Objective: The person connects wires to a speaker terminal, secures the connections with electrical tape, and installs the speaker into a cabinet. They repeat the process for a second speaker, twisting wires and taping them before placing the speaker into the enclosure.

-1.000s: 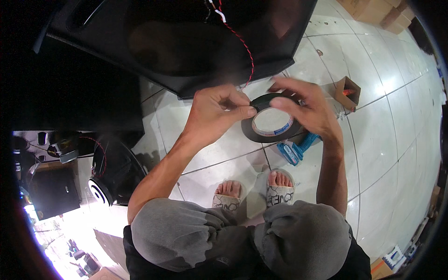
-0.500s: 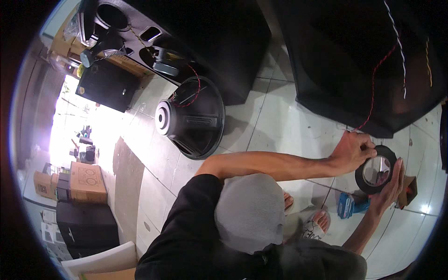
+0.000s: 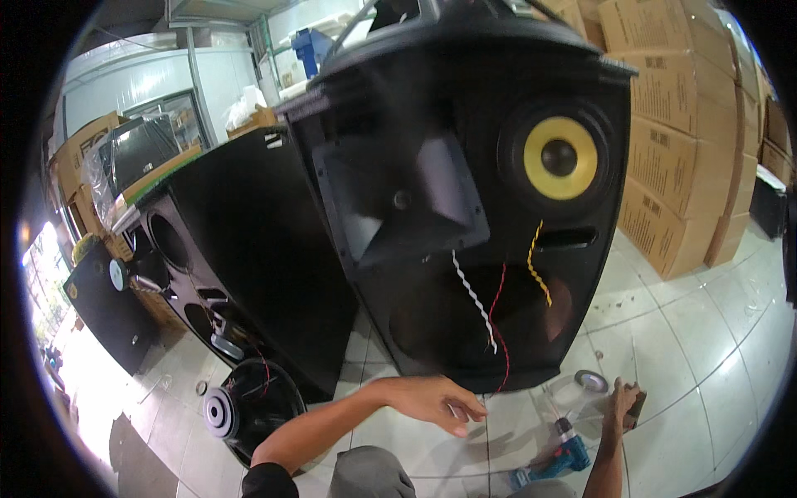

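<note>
Horn [image 3: 402, 199] and yellow speaker [image 3: 559, 158] sit fitted in the far cabinet [image 3: 515, 226]; white wire [image 3: 474, 299] and yellow wire [image 3: 531, 261] dangle. Left hand [image 3: 438, 404] half-open, empty; right hand [image 3: 622, 402] near tape [image 3: 593, 382], grip unclear.

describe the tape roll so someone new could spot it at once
Find the big black speaker cabinet with the yellow-ringed cone. On the pale tiled floor, just right of its lower right corner, the tape roll lies beside the right hand. Unlike the teal drill nearby, it is a flat, dark-edged ring.
</note>
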{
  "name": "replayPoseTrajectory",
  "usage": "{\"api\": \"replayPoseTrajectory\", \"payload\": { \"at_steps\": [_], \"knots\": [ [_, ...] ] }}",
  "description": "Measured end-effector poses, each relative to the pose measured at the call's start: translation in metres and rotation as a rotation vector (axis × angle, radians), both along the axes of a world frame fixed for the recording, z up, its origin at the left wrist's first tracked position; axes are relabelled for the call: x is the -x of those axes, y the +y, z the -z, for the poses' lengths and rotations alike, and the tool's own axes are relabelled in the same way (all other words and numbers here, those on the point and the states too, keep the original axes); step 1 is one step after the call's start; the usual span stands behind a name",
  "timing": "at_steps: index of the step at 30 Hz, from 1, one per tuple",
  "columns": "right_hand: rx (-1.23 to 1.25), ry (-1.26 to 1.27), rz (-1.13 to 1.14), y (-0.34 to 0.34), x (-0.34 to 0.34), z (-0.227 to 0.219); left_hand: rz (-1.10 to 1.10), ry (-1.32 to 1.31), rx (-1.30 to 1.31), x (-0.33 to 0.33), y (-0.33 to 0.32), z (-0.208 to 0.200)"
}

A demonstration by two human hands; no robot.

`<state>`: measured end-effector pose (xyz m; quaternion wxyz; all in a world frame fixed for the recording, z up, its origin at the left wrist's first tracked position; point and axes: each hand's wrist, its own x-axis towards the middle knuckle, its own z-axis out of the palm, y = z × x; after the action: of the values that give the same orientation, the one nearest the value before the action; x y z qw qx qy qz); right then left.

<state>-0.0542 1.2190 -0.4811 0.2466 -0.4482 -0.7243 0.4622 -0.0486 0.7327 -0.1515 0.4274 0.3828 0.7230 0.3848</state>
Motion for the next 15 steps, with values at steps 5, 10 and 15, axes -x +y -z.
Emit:
{"api": "replayPoseTrajectory", "payload": {
  "at_steps": [5, 10, 15],
  "knots": [
    [-0.038, 0.451, 0.048, -0.008, 0.044, -0.134, -0.256, 0.454, -0.315, -0.020, -0.023, -0.168],
    [-0.112, 1.031, -0.219, -0.050, 0.083, -0.395, -1.025, 1.132, -0.680, 0.022, -0.039, -0.303],
    [-0.232, 1.249, -0.727, -0.130, 0.124, -0.651, -1.314, 1.485, -0.259, 0.161, -0.059, -0.414]
  ]
}}
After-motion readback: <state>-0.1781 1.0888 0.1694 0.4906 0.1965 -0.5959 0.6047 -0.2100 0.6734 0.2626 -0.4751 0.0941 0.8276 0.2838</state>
